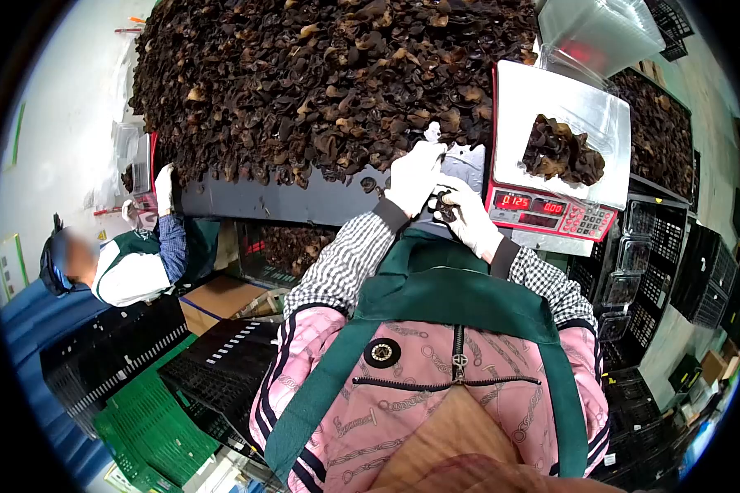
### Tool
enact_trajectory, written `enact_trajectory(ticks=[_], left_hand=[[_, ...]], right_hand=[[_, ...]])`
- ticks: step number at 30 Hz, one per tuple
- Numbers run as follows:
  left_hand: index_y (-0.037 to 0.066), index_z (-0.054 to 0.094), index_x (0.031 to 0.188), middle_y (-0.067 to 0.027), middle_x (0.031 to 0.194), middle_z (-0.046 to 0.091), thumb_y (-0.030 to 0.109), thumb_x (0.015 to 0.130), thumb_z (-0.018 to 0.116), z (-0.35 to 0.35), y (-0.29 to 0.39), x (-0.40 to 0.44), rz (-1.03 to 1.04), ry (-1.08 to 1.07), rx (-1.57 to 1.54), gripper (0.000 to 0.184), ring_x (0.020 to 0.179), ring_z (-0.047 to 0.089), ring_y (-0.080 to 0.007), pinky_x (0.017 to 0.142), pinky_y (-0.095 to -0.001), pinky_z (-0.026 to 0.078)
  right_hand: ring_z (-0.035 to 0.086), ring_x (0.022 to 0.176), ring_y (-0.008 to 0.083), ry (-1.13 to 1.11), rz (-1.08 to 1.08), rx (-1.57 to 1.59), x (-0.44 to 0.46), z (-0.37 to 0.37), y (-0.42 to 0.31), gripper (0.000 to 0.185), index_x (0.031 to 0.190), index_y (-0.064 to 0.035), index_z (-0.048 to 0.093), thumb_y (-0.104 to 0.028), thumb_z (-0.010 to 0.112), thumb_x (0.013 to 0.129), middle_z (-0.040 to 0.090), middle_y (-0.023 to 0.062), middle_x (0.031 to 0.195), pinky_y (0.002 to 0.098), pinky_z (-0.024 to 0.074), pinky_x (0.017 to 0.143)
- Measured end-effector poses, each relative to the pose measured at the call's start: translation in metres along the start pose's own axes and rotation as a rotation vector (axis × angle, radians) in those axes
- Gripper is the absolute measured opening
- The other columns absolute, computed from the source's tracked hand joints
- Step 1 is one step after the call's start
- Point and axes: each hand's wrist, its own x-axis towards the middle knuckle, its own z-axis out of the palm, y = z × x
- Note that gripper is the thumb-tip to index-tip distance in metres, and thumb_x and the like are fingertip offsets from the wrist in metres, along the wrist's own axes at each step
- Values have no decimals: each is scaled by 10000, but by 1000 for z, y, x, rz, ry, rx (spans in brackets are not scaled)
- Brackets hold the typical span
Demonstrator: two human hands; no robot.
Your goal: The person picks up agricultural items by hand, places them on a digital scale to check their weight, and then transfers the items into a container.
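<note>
My left hand (415, 177), in a white glove, is at the near edge of a large heap of dark brown wood ear mushrooms (321, 90). Its fingers are closed, and what they hold, if anything, is hidden. Just beside it, my right hand (471, 220), also gloved, has its fingers closed around a dark wood ear mushroom (445, 205). To the right of both hands, a red and white digital scale (514, 177) has a pile of wood ear mushrooms (561, 152) on its pan. Its display is lit red.
Clear plastic boxes (600, 33) stand behind the scale. A crate of mushrooms (654, 127) and black crates (662, 271) are on the right. At left, a co-worker (136, 259) works by another scale (146, 177). Black (111, 353) and green crates (152, 427) lie lower left.
</note>
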Motion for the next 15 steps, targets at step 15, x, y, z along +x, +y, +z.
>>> enact_trajectory(ticks=[15], left_hand=[[92,641,1220,-142,1019,647,137,893,629,-1,-3,67,-4,-10,33,330,948,655,-307,807,-384,538]], right_hand=[[652,791,168,63,64,-18,-16,11,-8,181,1097,-28,605,-160,584,975,668,87,1013,272,510,591]])
